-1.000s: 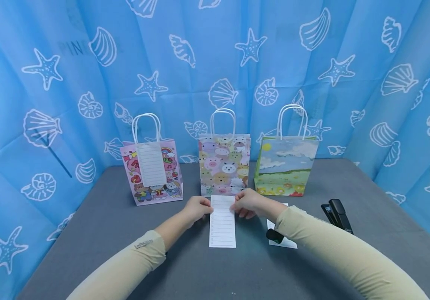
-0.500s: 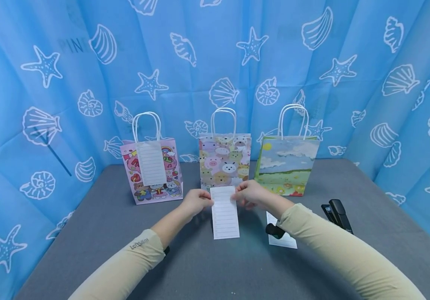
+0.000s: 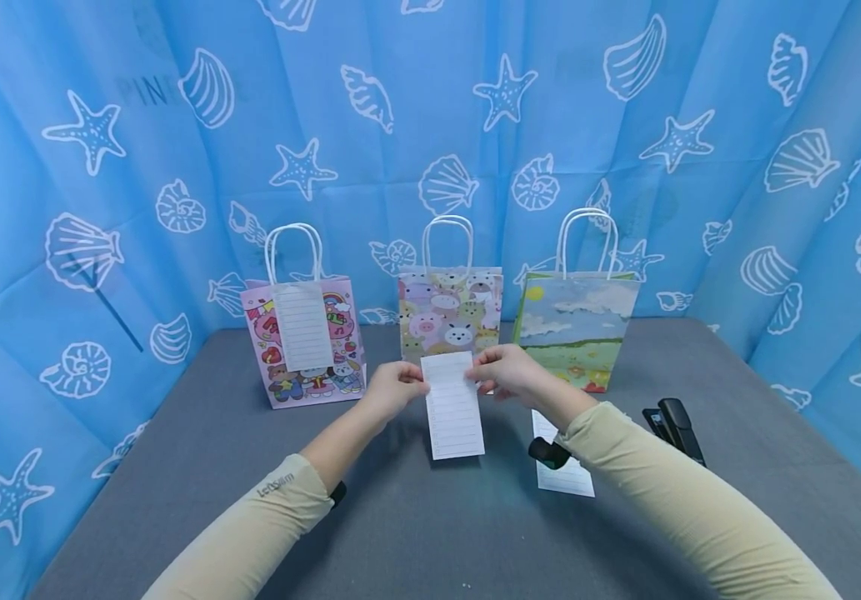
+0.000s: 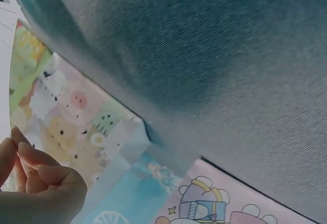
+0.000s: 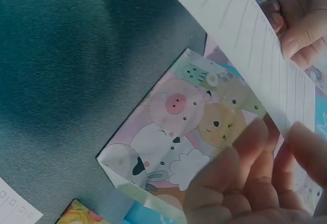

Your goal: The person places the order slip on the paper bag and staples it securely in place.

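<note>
A lined paper slip (image 3: 456,417) is held up by both hands in front of the middle animal-print gift bag (image 3: 445,312), covering the bag's lower part. My left hand (image 3: 392,387) pinches the slip's left edge near the top, thumb toward me. Opposite it, my right hand (image 3: 508,372) pinches the right edge. The slip's lower end hangs free over the table, tilted toward me. In the right wrist view the slip (image 5: 240,45) stretches between the fingertips of both hands. The left wrist view catches only a strip of the slip (image 4: 6,71) beside the left hand (image 4: 41,178).
To the left stands a pink gift bag (image 3: 355,383) with a lined slip (image 3: 304,329) on its front. A meadow-print bag (image 3: 576,333) is at the right. A second slip (image 3: 565,481) lies under the right forearm, and a black stapler (image 3: 678,425) lies further right.
Both hands have raised the paper slip and moved it toward the middle bag, so it covers more of that bag. Its lower end has swung slightly right. The bags and stapler stay put.
</note>
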{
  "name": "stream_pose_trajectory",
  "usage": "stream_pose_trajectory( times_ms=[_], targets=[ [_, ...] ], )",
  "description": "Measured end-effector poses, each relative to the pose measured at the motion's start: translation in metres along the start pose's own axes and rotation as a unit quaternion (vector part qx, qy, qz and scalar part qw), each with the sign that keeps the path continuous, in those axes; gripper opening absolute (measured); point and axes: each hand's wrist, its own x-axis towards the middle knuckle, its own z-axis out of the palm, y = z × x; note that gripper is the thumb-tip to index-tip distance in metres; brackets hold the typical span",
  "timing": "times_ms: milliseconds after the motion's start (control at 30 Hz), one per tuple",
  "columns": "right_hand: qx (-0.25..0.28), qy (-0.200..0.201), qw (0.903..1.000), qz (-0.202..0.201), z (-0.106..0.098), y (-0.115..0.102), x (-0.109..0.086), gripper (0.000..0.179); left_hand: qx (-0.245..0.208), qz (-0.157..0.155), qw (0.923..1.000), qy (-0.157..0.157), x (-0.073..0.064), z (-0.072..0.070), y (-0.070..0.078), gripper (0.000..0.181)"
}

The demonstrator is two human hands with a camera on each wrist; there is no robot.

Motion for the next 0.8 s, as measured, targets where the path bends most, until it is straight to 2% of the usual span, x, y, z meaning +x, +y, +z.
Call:
stream_pose_trajectory(
  times_ms=[233,367,600,800],
  targets=[
    [0.041,0.038,0.9984,-0.007,-0.002,-0.009,-0.001,0.010,-0.018,0.015,0.9996,0.017,0.002,-0.003,0.012,0.010],
    [0.052,0.055,0.9970,-0.016,-0.004,-0.015,-0.002,0.013,-0.031,0.013,0.9992,0.023,0.004,-0.007,0.020,0.012],
    [0.082,0.072,0.9937,-0.026,-0.006,-0.021,-0.002,0.012,-0.053,0.021,0.9979,0.031,0.006,-0.010,0.030,0.012],
    [0.085,0.085,0.9923,-0.030,-0.010,-0.025,0.000,0.014,-0.066,0.027,0.9964,0.044,0.012,-0.011,0.037,0.011]
  ],
)
